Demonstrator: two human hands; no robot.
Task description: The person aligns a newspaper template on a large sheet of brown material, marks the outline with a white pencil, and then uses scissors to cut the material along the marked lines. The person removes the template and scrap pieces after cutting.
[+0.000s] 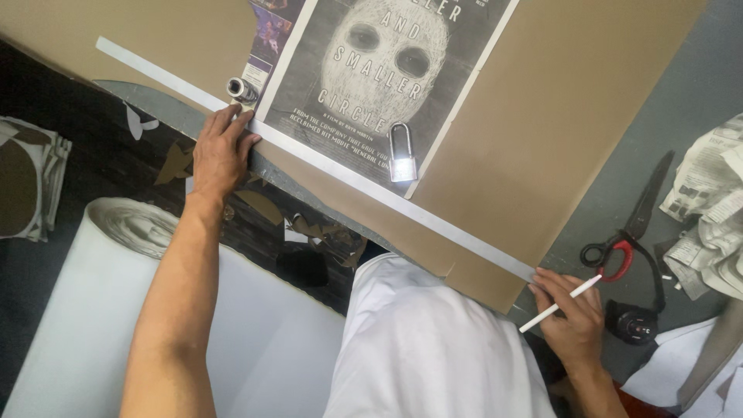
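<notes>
Brown cardboard sheet [542, 116] on the grey counter [681, 116], a grey-and-white poster [371, 93] with a pale mask face, a silver ruler [348, 178] and padlock [402, 155], black scissors [635, 224] with a red handle, a white pencil [559, 303].

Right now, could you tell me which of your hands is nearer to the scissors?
The right hand, holding a white pencil, lies just beside the scissors. The left hand presses the long ruler far across the brown board.

Grey table [681, 116] is carrying a big brown cardboard sheet [557, 101], scissors [636, 224] and crumpled newspaper [716, 217] lying beside it.
</notes>
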